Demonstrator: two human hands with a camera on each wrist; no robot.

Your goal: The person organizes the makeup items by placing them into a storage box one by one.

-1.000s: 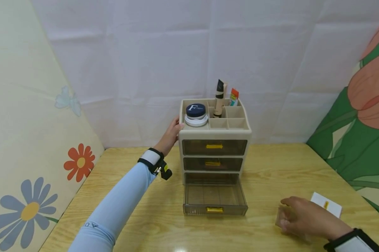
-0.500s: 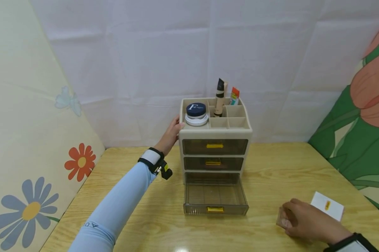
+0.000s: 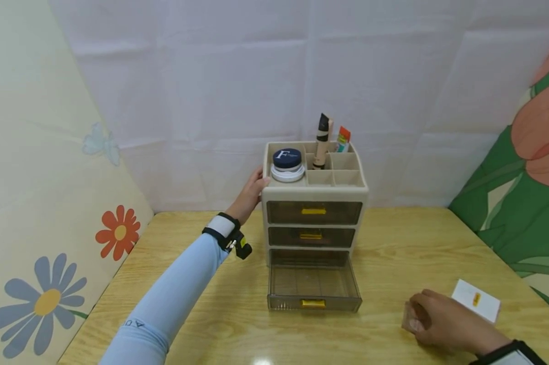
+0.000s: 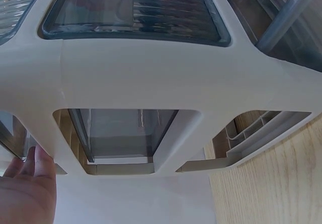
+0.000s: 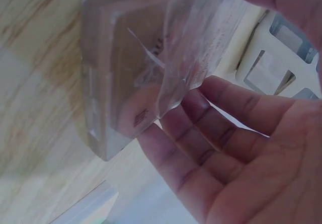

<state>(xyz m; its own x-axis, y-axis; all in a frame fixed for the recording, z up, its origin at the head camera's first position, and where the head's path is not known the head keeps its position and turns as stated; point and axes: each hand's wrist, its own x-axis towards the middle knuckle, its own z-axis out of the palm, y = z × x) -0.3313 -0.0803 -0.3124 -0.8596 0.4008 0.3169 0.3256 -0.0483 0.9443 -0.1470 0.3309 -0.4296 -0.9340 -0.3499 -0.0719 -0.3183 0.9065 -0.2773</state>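
A beige organizer point(image 3: 314, 190) stands on the table. Its bottom drawer point(image 3: 313, 276) is pulled out, with nothing visible inside. My left hand point(image 3: 246, 197) rests against its left side, thumb at the top rim; in the left wrist view the fingers point(image 4: 43, 166) lie fairly straight beside the side openings. Low on the right, my right hand point(image 3: 445, 322) grips a clear rectangular case point(image 5: 141, 58) by its edges, between thumb and fingers. Brownish-pink contents and dark print show through its crinkled clear wrap. In the head view the hand covers most of the case.
A navy-lidded jar point(image 3: 287, 158) sits on a white round case point(image 3: 287, 173) in the organizer's top. Behind dividers stand a black-capped tube point(image 3: 321, 144) and an orange-ended packet point(image 3: 343, 138). A white flat box point(image 3: 477, 300) with a gold mark lies beyond my right hand.
My right fingers have closed in around the clear case, which stays low over the table. The left hand keeps its place on the organizer. The whole head view has shifted slightly.
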